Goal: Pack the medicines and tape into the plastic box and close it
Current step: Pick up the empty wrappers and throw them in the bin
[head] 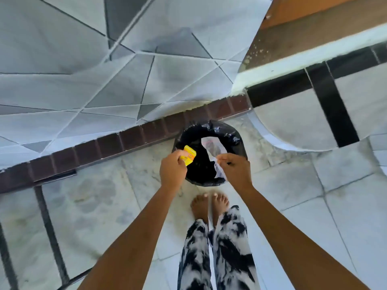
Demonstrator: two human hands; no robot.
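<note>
Person stands barefoot on a pale tiled floor (293, 185), both arms stretched forward over a small round bin (209, 181) lined with a black bag (230, 132). The bin sits on the floor just ahead of the feet (209, 204), close to a strip of dark red-brown tiles (125, 137) at the foot of a wall (83, 70) patterned in grey and white triangles. Left hand (172, 170) is closed around a small yellow packet (189, 154), fingers pinching its near end; the packet pokes out above the bin's left rim. Right hand (235, 170) is closed on a piece of thin clear plastic wrapper (210, 147), gripped at its lower edge, the sheet hanging over the bin's open mouth. The two hands are near each other but apart, one on each side of the opening. Print on the yellow packet is too blurred to read. Black-and-white patterned trousers (219, 248) cover the legs. The plastic box is nowhere in this view.
</note>
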